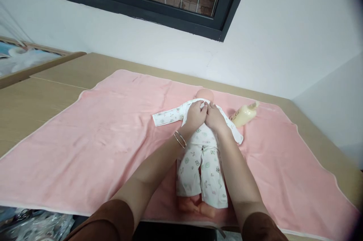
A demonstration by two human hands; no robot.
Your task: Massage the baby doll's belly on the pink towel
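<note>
Head view: baby doll (202, 159) lay face up on a pink towel (99, 139) spread over the wooden surface (56, 93), head toward the far edge, bare feet (195, 206) close to the near edge, a little right of the middle. It wore a white printed top and trousers; one sleeve (167, 116) lay stretched out flat toward the left edge.

Left hand (195, 114), with bangles (180, 139) on the wrist, and right hand (214, 117) rested side by side on the doll's chest, touching each other, fingers bent down at the front of the top just below the neck. Fingertips were hidden by the knuckles, so it could not be told whether they pinched the cloth or only pressed on it.

A baby bottle (244, 115) lay on its side on the towel just beside the doll's shoulder, toward the far right corner, apart from both hands.

Handling, as a judgement: the doll looked light, with a soft body and limbs likely to flop, so the torder hold would be the torso under the arms with the head supported. The top looked thin and loose, likely to bunch and slide over the body; best taken by its front edges or the cuff, not mid-panel. The towel could wrinkle under any drag.
</note>
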